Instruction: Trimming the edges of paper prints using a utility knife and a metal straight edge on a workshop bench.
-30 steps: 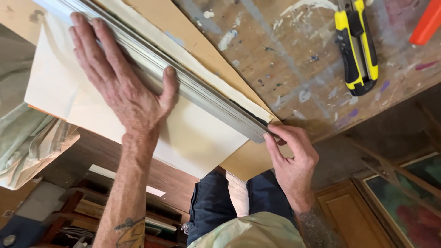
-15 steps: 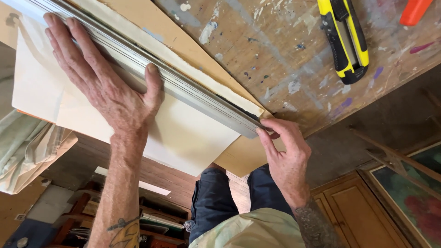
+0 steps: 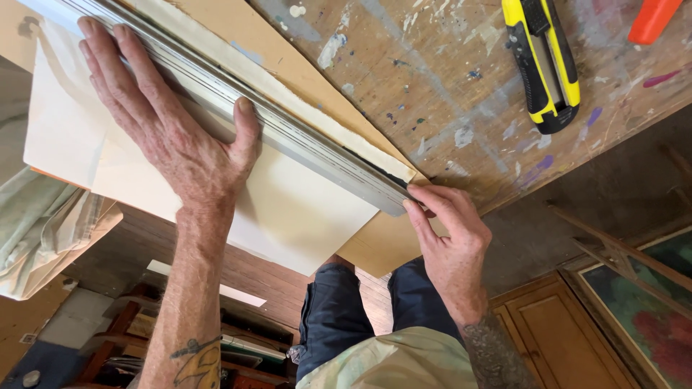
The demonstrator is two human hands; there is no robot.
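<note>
A long metal straightedge (image 3: 288, 133) lies diagonally across a cream paper sheet (image 3: 303, 216) on brown cardboard (image 3: 375, 248). A narrow cream paper strip (image 3: 317, 108) with a rough edge shows on the far side of the straightedge. My left hand (image 3: 169, 137) lies flat on the sheet, fingers spread along the straightedge and thumb pressed against its near edge. My right hand (image 3: 450, 245) pinches the near end of the straightedge with thumb and forefinger, right where the strip ends. Whether anything small is between those fingers is hidden.
The paint-spattered wooden table (image 3: 461, 94) carries a yellow and black utility knife (image 3: 544, 65) at the upper right and an orange object (image 3: 652, 18) at the corner. A draped cloth (image 3: 43, 230) hangs at the left. Below are my legs, a wooden cabinet (image 3: 555, 331) and a framed painting (image 3: 649, 302).
My right hand's fingers have closed in on the straightedge's near end. My left hand stays flat in the same place on the sheet.
</note>
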